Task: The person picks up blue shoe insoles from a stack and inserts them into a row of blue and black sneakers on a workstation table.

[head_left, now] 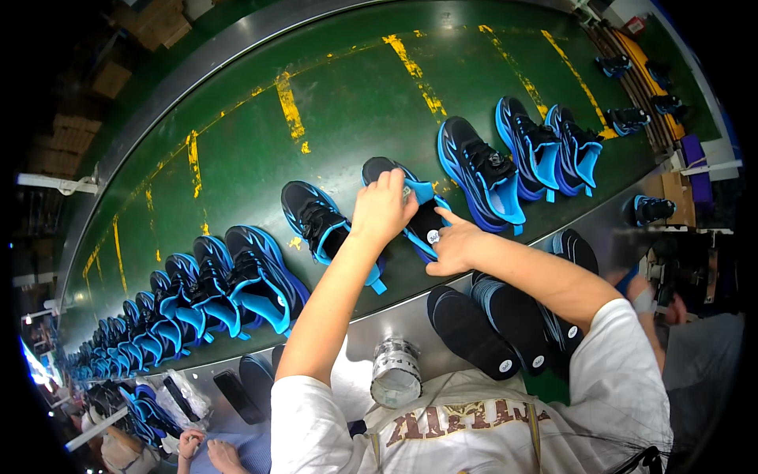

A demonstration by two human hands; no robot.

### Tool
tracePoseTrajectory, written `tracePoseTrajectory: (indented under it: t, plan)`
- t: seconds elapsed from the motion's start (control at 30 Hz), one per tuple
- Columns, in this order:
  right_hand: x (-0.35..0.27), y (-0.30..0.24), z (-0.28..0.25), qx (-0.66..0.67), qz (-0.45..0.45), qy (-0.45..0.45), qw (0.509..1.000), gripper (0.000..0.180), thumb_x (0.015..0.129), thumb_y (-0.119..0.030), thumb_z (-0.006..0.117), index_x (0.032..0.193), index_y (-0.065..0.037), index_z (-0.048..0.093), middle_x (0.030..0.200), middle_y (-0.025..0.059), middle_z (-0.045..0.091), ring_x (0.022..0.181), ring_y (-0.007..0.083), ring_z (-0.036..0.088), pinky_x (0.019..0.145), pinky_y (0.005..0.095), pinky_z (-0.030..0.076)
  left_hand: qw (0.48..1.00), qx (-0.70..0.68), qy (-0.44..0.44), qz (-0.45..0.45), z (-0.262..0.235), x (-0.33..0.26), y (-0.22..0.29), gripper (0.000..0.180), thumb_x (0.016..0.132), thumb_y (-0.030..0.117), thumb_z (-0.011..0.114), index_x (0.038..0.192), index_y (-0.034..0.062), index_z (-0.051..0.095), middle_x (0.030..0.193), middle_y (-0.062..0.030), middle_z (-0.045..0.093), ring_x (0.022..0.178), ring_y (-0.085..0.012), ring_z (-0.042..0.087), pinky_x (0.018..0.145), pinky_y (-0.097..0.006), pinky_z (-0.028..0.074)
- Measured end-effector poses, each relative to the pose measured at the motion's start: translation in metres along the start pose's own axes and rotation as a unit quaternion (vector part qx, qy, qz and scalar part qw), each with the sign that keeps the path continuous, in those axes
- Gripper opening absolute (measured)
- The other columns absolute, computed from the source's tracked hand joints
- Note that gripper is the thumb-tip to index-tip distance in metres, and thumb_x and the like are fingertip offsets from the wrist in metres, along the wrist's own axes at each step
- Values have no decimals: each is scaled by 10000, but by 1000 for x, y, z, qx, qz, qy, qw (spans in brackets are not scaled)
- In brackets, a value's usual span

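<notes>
Two bare hands at work on a black-and-blue shoe, which lies on a green counter in front of the person, toe pointing away. The left hand has its grip closed on the shoe's upper near the tongue. The right hand lies at the heel end, its index finger extended at the blue collar; whether its grip is closed on the shoe or on the dark insole cannot be told. The insole shows in the shoe's opening, with a round white sticker toward the heel. Similar shoes stand to either side, one near on the left and one on the right; a longer row recedes leftward. Stacked loose insoles lie on the near metal ledge, with a cylindrical container to their left.
</notes>
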State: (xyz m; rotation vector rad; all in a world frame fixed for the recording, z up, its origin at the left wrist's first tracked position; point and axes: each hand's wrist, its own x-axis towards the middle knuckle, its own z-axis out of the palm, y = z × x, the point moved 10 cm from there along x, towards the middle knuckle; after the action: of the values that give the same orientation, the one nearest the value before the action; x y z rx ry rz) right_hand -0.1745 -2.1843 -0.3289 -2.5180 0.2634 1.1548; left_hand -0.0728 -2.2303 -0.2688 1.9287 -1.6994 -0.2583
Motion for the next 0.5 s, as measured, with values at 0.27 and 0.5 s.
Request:
tracePoseTrajectory:
  t: [0.27,0.5]
  plan:
    - [48,36,-27,257,33,254,932,442,818,-181,440,1210,20,402,1249,255,383,1159,367,380,986,416,292,951,-242,138,-133,14,-25,-10,272,822,197,555,971,-27,518,830,-210,571,782,-328,578,681,-368,447]
    - [70,35,-32,98,-13,248,964,420,840,-260,414,1190,-28,424,1291,207,360,1223,305,308,1029,368,230,988,-91,115,46,17,-24,41,412,737,145,631,1081,-14,472,750,-146,511,660,-319,520,593,-380,424]
